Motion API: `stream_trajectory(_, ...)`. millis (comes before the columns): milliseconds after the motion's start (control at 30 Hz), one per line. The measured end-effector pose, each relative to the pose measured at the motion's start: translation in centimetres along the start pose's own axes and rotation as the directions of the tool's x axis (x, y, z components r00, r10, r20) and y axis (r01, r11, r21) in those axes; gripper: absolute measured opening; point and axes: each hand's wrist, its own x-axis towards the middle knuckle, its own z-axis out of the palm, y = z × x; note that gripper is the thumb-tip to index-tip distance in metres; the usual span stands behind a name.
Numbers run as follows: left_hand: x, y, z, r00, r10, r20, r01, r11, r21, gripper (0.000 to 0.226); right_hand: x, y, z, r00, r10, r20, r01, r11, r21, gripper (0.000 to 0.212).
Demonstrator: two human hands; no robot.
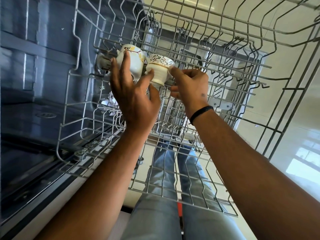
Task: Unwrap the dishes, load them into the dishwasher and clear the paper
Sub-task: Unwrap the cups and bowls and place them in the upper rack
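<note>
Grey wire makes up the upper rack, pulled out of the dishwasher so both hands can work over it. Two cups sit toward its back left corner, touching each other. The bird-and-branch cup lies tilted against the tines. The floral cup just beside it is turned mouth-down, foot toward the camera — presumably so water can drain off rather than pool inside.

The left hand is spread, its fingers fairly straight: the outer fingers rest against the side of the bird-and-branch cup while the thumb presses the near side of the floral cup. It looks like a steadying touch, keeping one cup from rolling while the other is settled. The right hand has its fingers curled in at the right edge of the floral cup, pinching what I take to be the handle, though the handle itself is hidden behind the fingers. Holding there would let the cup be nudged down between the tines without knocking its neighbour.

I judge the step in hand to be seating the floral cup — it is in the rack but not yet let go. A black wristband sits on the right wrist. Scraps of crumpled paper show through the wires below the left hand, apparently down in the lower part of the machine, so the paper-clearing is not done. Jeans and a pale floor show through the rack.
</note>
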Motion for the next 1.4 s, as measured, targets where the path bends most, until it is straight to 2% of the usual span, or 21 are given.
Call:
stream_trajectory(200,0.1,0.0,-0.1,1.000,-0.025,-0.004,0.025,0.999,-0.046,0.031,-0.5,-0.3,0.9,0.999,-0.043,0.007,0.043,0.996,-0.075,0.055)
stream_trajectory(433,0.8,0.6,-0.3,0.999,-0.037,-0.010,0.036,0.992,-0.118,0.030,-0.9,-1.2,0.9,0.994,-0.106,-0.021,0.102,0.985,-0.138,0.043)
stream_trajectory(633,0.9,1.6,-2.3,0.999,-0.013,-0.030,0.007,0.982,-0.189,0.034,-3.6,-3.4,-1.5,0.968,-0.249,-0.019,0.235,0.934,-0.268,0.037)
stream_trajectory(833,0.2,3.8,-7.8,0.996,-0.089,0.005,0.087,0.949,-0.304,0.042,-9.4,-8.6,-3.9,0.937,-0.335,0.100,0.350,0.893,-0.283,0.042)
stream_trajectory(967,-0.8,5.8,-12.7,0.992,-0.113,0.051,0.124,0.907,-0.403,0.045,-14.4,-11.9,-5.0,0.891,-0.402,0.210,0.447,0.857,-0.256,0.035)
stream_trajectory(1100,-3.1,7.6,-17.7,0.987,-0.096,0.129,0.144,0.883,-0.447,0.041,-19.9,-13.6,-6.5,0.873,-0.400,0.280,0.458,0.870,-0.185,0.042)
stream_trajectory(1167,-4.4,8.6,-20.5,0.980,-0.117,0.158,0.179,0.869,-0.462,0.039,-22.7,-14.0,-7.3,0.873,-0.371,0.315,0.431,0.891,-0.145,0.034)
stream_trajectory(1267,-6.3,9.8,-23.8,0.982,-0.131,0.133,0.182,0.834,-0.522,0.029,-26.4,-14.3,-8.5,0.849,-0.352,0.394,0.425,0.899,-0.111,0.019)
stream_trajectory(1400,-8.3,10.3,-28.4,0.972,-0.219,0.085,0.228,0.790,-0.569,0.023,-30.3,-15.2,-8.4,0.795,-0.375,0.476,0.464,0.882,-0.082,0.021)
